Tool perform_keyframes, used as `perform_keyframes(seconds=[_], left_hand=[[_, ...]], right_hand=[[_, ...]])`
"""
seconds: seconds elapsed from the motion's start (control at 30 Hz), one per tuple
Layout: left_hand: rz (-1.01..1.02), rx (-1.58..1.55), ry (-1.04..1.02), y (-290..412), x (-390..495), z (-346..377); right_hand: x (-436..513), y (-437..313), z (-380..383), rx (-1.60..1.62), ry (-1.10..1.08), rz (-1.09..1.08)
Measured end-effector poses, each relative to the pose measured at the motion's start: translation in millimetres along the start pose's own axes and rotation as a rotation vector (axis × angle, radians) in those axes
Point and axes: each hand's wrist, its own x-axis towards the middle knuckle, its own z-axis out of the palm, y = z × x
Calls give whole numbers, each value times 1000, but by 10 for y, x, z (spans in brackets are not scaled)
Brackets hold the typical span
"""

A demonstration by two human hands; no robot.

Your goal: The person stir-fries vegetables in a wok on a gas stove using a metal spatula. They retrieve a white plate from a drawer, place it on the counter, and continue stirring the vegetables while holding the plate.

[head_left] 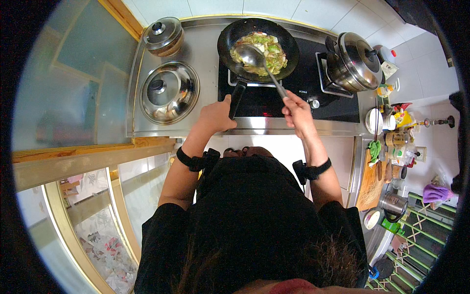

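Observation:
A black wok (224, 44) sits on the left burner of a black glass gas cooktop (257, 106). Chopped green and pale vegetables (273, 55) lie in it. My left hand (216, 115) grips the wok's black handle (238, 98), which points towards me. In my right hand (298, 112) is the grey handle of a metal ladle (251, 56); its bowl rests over the left part of the vegetables, rounded side up, hiding some of them.
A domed wok lid (170, 93) and a glass-lidded pot (163, 38) stand left of the cooktop. On the right burner is a lidded steel pot (352, 66). Bowls, bottles and a wooden cutting board (369, 183) with a knife line the right counter. A glass-paned partition (91, 81) rises at left.

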Motion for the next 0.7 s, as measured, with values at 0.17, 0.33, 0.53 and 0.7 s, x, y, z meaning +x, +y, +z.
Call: perform_keyframes(seconds=[0.17,0.33,0.53,0.7], left_hand=[[0,21,20,10,4,13],[-15,33,-6,29,19,4],[-18,39,-16,80,12,-7],[-23,43,-11,93,-27,-33]], right_hand=[[-427,-363,-508,-910,248,-511],[-808,-644,-679,-1348,344,-588],[-468,-622,-370,-1462,298,-568],[-197,-579,-407,-1414,335,-722]])
